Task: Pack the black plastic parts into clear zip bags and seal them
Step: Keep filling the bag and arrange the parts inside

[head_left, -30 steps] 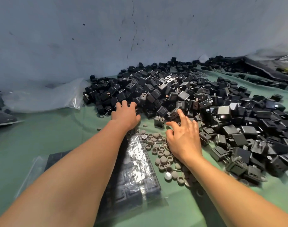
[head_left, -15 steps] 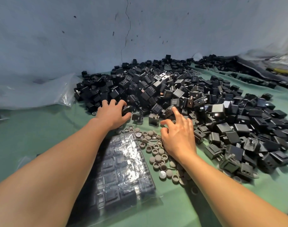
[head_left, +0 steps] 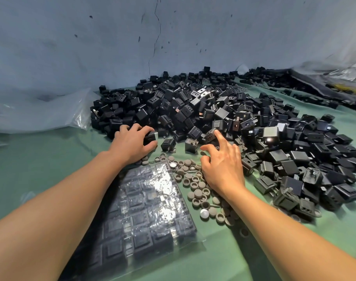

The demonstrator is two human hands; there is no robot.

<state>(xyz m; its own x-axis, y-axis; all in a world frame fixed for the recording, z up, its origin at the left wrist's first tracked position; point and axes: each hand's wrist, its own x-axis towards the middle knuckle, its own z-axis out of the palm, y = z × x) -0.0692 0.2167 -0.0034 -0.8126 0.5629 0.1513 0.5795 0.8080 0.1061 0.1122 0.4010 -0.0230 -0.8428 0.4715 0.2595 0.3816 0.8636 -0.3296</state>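
Observation:
A big heap of black plastic parts (head_left: 213, 110) covers the green cloth from the centre to the right. My left hand (head_left: 132, 144) is at the heap's near left edge, its fingers and thumb curled round a black part (head_left: 150, 137). My right hand (head_left: 221, 167) hovers at the heap's front, index finger stretched out and touching a part (head_left: 210, 134), holding nothing. Two loose parts (head_left: 190, 145) stand between the hands. A clear zip bag (head_left: 148, 207) filled with rows of black parts lies flat under my left forearm.
Several grey round caps (head_left: 195, 189) and a few screws lie between the bag and my right hand. Empty clear plastic bags (head_left: 41, 114) are bunched at the far left by the blue-grey wall (head_left: 173, 37). More black parts and dark material run along the far right.
My left hand has closed its fingers round a black part at the heap's edge. My right index finger has stretched further forward onto the heap. The view has shifted slightly.

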